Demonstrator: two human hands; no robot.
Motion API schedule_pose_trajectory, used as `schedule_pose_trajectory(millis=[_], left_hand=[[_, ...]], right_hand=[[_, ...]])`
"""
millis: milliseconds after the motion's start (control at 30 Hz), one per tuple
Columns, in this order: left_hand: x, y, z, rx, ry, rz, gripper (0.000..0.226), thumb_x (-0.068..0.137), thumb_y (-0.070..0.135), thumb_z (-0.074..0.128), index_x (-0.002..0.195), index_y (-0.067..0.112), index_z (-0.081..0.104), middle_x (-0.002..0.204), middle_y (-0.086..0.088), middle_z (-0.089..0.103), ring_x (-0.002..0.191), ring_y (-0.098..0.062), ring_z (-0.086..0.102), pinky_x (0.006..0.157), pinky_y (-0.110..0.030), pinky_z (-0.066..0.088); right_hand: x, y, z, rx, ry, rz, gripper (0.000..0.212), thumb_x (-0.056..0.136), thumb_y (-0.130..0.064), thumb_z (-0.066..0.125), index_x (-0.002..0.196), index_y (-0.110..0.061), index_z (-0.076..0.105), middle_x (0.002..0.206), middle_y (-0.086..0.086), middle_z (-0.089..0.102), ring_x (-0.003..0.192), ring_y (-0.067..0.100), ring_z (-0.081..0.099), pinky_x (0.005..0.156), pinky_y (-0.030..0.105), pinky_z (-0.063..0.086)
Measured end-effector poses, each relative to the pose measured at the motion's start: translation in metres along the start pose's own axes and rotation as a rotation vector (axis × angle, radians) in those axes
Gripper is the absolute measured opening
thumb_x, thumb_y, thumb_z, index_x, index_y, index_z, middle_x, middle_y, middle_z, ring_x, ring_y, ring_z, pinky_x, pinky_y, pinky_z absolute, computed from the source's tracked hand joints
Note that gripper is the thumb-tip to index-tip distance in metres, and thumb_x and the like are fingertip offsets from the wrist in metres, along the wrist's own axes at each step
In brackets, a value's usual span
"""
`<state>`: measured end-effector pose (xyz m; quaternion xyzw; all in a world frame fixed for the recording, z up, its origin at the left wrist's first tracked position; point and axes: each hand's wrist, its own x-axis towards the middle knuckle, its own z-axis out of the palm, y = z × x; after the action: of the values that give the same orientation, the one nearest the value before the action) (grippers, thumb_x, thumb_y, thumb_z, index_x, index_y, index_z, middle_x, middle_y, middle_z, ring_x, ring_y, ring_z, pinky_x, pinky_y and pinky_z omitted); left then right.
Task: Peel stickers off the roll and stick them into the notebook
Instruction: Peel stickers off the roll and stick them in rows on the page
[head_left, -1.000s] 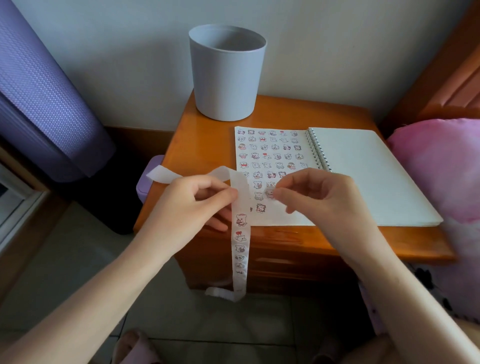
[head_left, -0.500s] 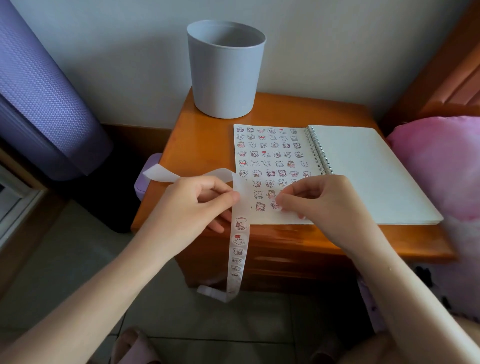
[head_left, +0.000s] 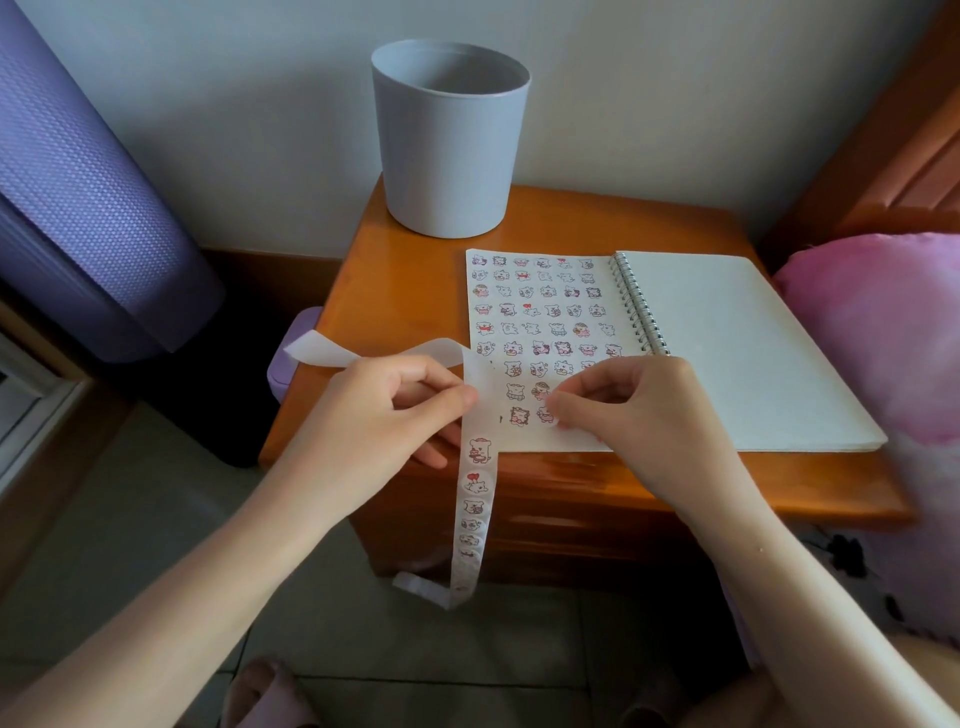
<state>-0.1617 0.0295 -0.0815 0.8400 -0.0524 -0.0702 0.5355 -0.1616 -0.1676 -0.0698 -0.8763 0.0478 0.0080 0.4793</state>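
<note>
Just past the left hand (head_left: 374, 421) there's a glossy orange-brown wooden nightstand (head_left: 415, 291), with a plain grey bucket (head_left: 447, 156) sitting way at the back of it. Behind that is a bare pale wall (head_left: 260, 130). Off to the left of that hand: a big purple textured thing (head_left: 78, 208), a little purple tub (head_left: 291, 353) tucked beside the nightstand, and a bit of window frame (head_left: 26, 415). Right of the right hand (head_left: 639, 415) there's a fluffy pink blanket (head_left: 883, 338) and a wooden headboard (head_left: 893, 156). Grey tile floor (head_left: 130, 519) below. The light's soft, kinda dim.
</note>
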Motion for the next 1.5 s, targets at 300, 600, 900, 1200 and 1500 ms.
schedule_pose_trajectory(millis=[300, 600, 900, 1200, 1500], left_hand=[[0.0, 0.0, 0.0, 0.01, 0.003, -0.001, 0.007, 0.086, 0.03, 0.062, 0.083, 0.027, 0.067, 0.077, 0.02, 0.071, 0.067, -0.005, 0.07, 0.056, -0.019, 0.057], [-0.002, 0.002, 0.001, -0.024, 0.004, 0.002, 0.009, 0.087, 0.027, 0.06, 0.085, 0.022, 0.068, 0.078, 0.021, 0.071, 0.067, -0.002, 0.069, 0.053, -0.015, 0.054], [-0.001, 0.002, 0.001, -0.019, -0.003, -0.006, 0.009, 0.087, 0.026, 0.061, 0.082, 0.025, 0.067, 0.078, 0.022, 0.071, 0.067, -0.003, 0.069, 0.055, -0.018, 0.056], [-0.001, 0.001, 0.0, 0.035, 0.004, -0.021, 0.008, 0.087, 0.031, 0.061, 0.082, 0.028, 0.066, 0.078, 0.023, 0.07, 0.065, -0.006, 0.07, 0.057, -0.021, 0.058], [-0.002, 0.004, 0.001, 0.041, 0.014, -0.027, 0.01, 0.088, 0.03, 0.06, 0.086, 0.024, 0.068, 0.081, 0.017, 0.072, 0.067, -0.009, 0.07, 0.061, -0.028, 0.06]], right_hand=[[0.002, 0.003, 0.002, -0.046, 0.022, -0.001, 0.008, 0.075, -0.025, 0.076, 0.072, -0.019, 0.074, 0.067, -0.003, 0.072, 0.068, 0.01, 0.068, 0.066, 0.024, 0.052], [0.0, 0.005, 0.006, -0.146, 0.054, -0.06, 0.007, 0.077, -0.028, 0.074, 0.073, -0.023, 0.071, 0.062, -0.011, 0.063, 0.057, 0.002, 0.054, 0.055, 0.018, 0.039], [0.005, 0.008, 0.002, -0.159, 0.013, -0.092, 0.02, 0.079, -0.023, 0.074, 0.091, -0.024, 0.057, 0.072, -0.008, 0.058, 0.057, 0.003, 0.048, 0.054, 0.014, 0.034], [0.002, 0.005, 0.008, -0.234, 0.062, -0.11, 0.025, 0.077, -0.041, 0.073, 0.089, -0.026, 0.057, 0.075, -0.009, 0.059, 0.061, 0.004, 0.05, 0.056, 0.025, 0.041], [0.004, 0.01, 0.005, -0.237, 0.033, -0.134, 0.007, 0.088, -0.025, 0.062, 0.093, -0.027, 0.057, 0.08, -0.012, 0.058, 0.06, 0.005, 0.05, 0.055, 0.02, 0.038]])
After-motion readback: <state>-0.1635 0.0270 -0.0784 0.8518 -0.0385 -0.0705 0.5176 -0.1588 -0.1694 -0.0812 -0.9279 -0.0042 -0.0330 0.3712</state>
